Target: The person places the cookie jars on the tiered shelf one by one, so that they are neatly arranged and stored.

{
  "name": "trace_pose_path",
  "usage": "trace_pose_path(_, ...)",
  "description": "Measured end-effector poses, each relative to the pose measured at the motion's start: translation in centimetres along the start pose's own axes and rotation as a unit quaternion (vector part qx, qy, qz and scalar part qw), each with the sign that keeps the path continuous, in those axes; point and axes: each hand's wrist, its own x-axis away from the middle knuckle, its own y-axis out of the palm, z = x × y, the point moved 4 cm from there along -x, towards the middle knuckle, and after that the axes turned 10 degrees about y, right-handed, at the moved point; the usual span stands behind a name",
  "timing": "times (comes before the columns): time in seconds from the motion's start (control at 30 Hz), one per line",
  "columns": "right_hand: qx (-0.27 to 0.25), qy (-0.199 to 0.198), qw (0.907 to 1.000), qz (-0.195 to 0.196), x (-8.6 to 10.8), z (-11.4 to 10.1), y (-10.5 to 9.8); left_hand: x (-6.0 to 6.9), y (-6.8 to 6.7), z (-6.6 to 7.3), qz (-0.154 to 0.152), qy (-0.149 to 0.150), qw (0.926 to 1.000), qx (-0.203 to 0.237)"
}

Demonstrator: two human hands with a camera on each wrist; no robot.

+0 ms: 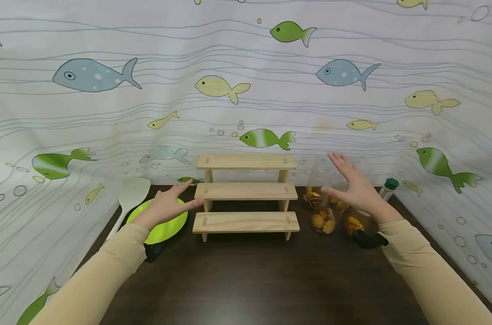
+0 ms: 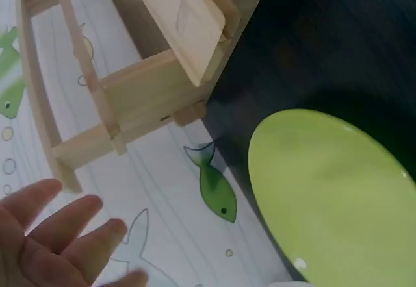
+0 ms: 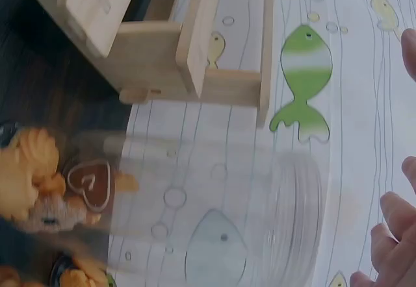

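Note:
My left hand [image 1: 164, 207] hovers above the lime-green plate [image 1: 173, 229], fingers spread, holding nothing. In the left wrist view its fingers [image 2: 71, 232] show at the lower left, apart from the plate. Over several clear jars of cookies [image 1: 323, 221] my right hand [image 1: 355, 189] is raised with fingers extended and nothing in its grasp. The right wrist view shows a tall clear jar [image 3: 214, 163] with cookies at its bottom, including a heart-shaped one; some fingertips [image 3: 393, 228] appear at the right edge. Between the hands stands a three-step wooden rack [image 1: 246, 221].
A white spatula-like utensil [image 1: 134, 194] leans at the left, partly behind the plate. Beside the jars at the right is a green-capped shaker [image 1: 390, 184]. White fish-printed cloth [image 1: 246, 58] surrounds the dark table [image 1: 254, 280] at the back and sides.

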Motion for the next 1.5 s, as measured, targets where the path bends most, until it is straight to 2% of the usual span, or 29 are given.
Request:
trace_pose_path(0.17, -0.007, 0.027, 0.9996, 0.005, -0.1, 1.1, -0.6, 0.1, 0.5, -1.0, 0.001, -0.019, 0.9989, 0.042)
trace_pose_path(0.27, -0.026, 0.046, 0.9982, 0.030, 0.0, 1.8, -1.0, 0.1, 1.1, -1.5, -0.002, -0.028, 0.9974, 0.066)
trace_pose_path(0.37, -0.045, 0.069, 0.9945, 0.065, 0.1, 2.8, -1.5, 0.5, 2.0, -2.0, -0.015, -0.055, 0.9939, 0.095)
trace_pose_path(0.53, -0.126, 0.107, 0.9800, 0.111, 0.1, 5.4, -2.7, 0.7, 3.8, -2.7, -0.031, -0.095, 0.9873, 0.124)
trace_pose_path(0.67, -0.187, 0.121, 0.9676, 0.119, -0.2, 7.9, -3.5, 0.5, 4.9, -2.5, -0.034, -0.109, 0.9855, 0.126)
trace_pose_path(0.87, -0.196, 0.164, 0.9614, 0.102, 0.1, 11.6, -3.4, 0.2, 6.5, -2.4, -0.039, -0.118, 0.9861, 0.110)
trace_pose_path(1.0, -0.209, 0.180, 0.9582, 0.077, -0.3, 13.1, -3.3, -0.1, 6.8, -2.4, -0.040, -0.122, 0.9844, 0.120)
trace_pose_path(1.23, -0.170, 0.187, 0.9675, -0.003, -1.4, 14.6, -3.7, -0.6, 7.0, -1.8, -0.040, -0.125, 0.9782, 0.161)
trace_pose_path(1.5, -0.168, 0.200, 0.9641, -0.050, -3.0, 15.9, -2.5, -0.7, 6.7, -1.7, -0.033, -0.143, 0.9740, 0.172)
